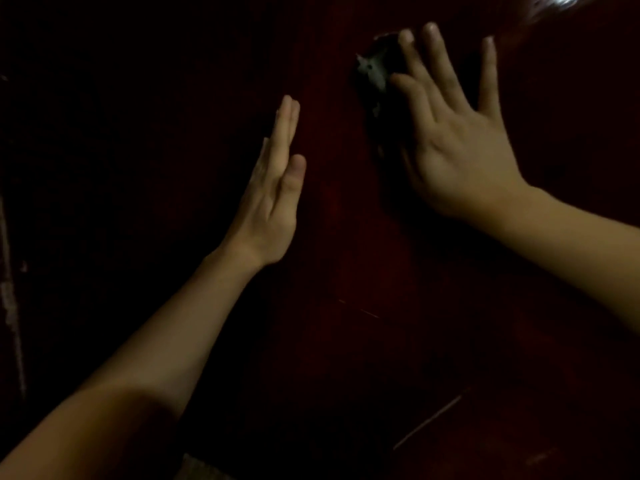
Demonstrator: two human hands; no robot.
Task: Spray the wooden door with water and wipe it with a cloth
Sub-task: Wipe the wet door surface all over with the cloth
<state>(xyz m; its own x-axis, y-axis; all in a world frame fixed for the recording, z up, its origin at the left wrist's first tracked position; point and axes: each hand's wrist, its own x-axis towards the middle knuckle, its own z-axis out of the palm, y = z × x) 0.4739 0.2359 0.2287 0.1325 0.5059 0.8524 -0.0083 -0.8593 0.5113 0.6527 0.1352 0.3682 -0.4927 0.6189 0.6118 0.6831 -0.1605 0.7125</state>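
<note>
A dark red wooden door fills most of the dim view. My right hand is spread flat against it at the upper right, pressing a dark cloth whose grey edge shows by the fingertips. My left hand is flat, fingers together and straight, edge-on near the door's left side, holding nothing. No spray bottle is in view.
The left part of the view is almost black, with a pale vertical strip at the far left. A bright glare sits at the top right. Thin light scratches mark the lower door panel.
</note>
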